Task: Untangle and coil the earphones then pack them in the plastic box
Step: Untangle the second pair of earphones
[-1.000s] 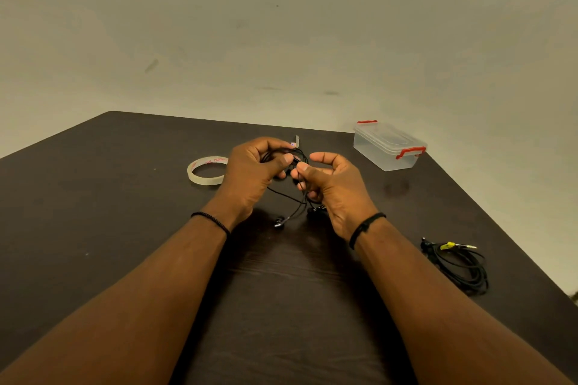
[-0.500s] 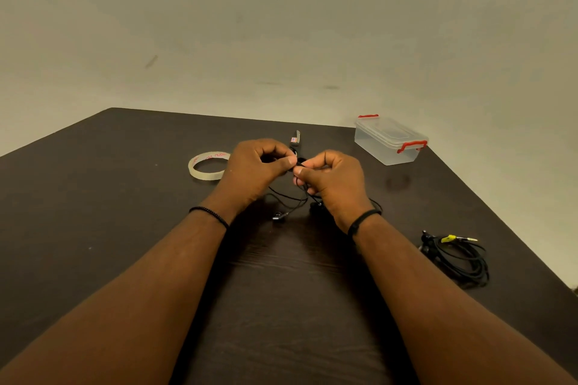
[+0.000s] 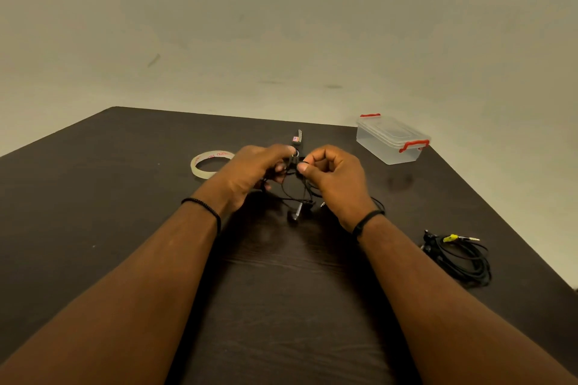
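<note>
A tangle of black earphones point(image 3: 297, 197) hangs between my two hands just above the dark table point(image 3: 93, 197). My left hand point(image 3: 253, 175) grips the bundle with curled fingers. My right hand point(image 3: 334, 178) pinches a strand of it between thumb and forefinger. Loose loops and an earbud point(image 3: 295, 215) trail down onto the table below my hands. The clear plastic box point(image 3: 391, 141) with red clips stands closed at the back right, apart from both hands.
A roll of clear tape point(image 3: 206, 164) lies left of my left hand. A small object with a red label point(image 3: 297, 138) lies behind my hands. A second black cable coil with a yellow plug point(image 3: 459, 255) rests near the table's right edge.
Both hands have drawn slightly apart and my right fingers have curled tighter on the cord. The hanging strands and earbud have shifted a little below them.
</note>
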